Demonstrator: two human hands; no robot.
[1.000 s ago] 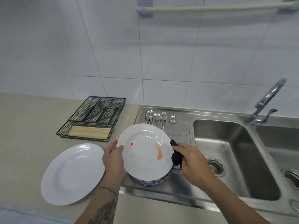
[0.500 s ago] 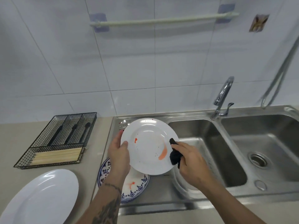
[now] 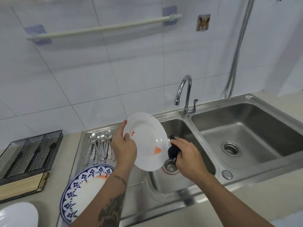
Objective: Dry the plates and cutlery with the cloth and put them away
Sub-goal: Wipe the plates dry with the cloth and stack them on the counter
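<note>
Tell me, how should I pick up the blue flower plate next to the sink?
Grab the blue-patterned plate by its near-left rim, coming from the counter side. It lies flat on the draining board, so slide fingers under the raised edge with your thumb on top. The left forearm hangs over its right side, and orange smears mark its middle.

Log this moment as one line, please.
left hand: holds white plate tilted above sink basin | right hand: grips black cloth at plate's rim | plate: orange smears

spoons (image 3: 100, 147) on drainboard (image 3: 131, 182) | rack (image 3: 27, 154) left | sink (image 3: 246, 138) right
</note>
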